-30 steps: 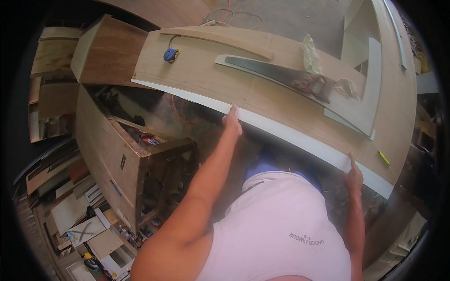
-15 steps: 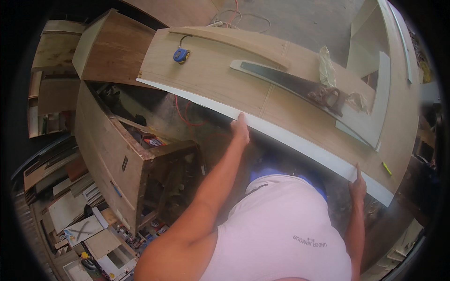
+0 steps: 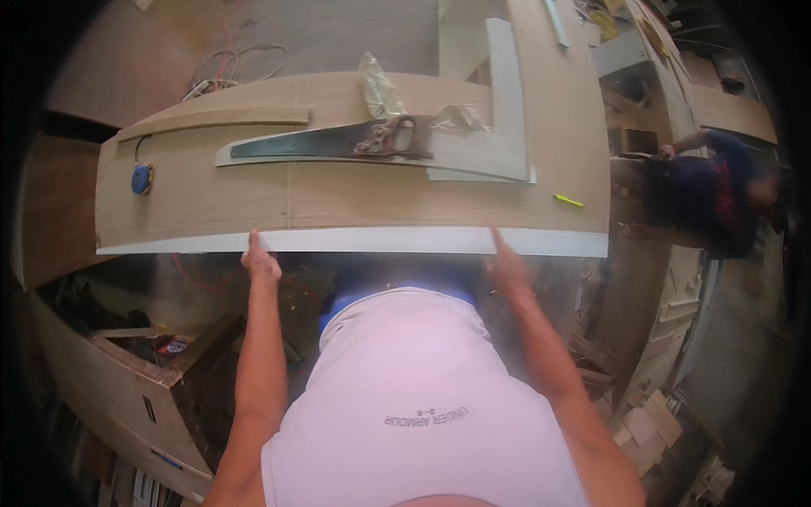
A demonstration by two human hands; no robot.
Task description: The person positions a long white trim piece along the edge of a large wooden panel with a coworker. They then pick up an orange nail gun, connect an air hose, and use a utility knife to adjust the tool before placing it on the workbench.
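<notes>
Most fingers of the left hand (image 3: 261,264) are hidden at the near edge of the white strip (image 3: 380,241), and the right hand (image 3: 508,269) is blurred, its curled fingers indistinct. The white shirt (image 3: 422,363) covers most of the blue garment (image 3: 336,306) and is itself cut off by the lower edge. The other person (image 3: 705,190) is smeared; the tape measure (image 3: 141,179) is too small for its markings to show.

Long, narrow white strip (image 3: 372,241) along the near edge of the pale wooden panel (image 3: 422,198)
</notes>
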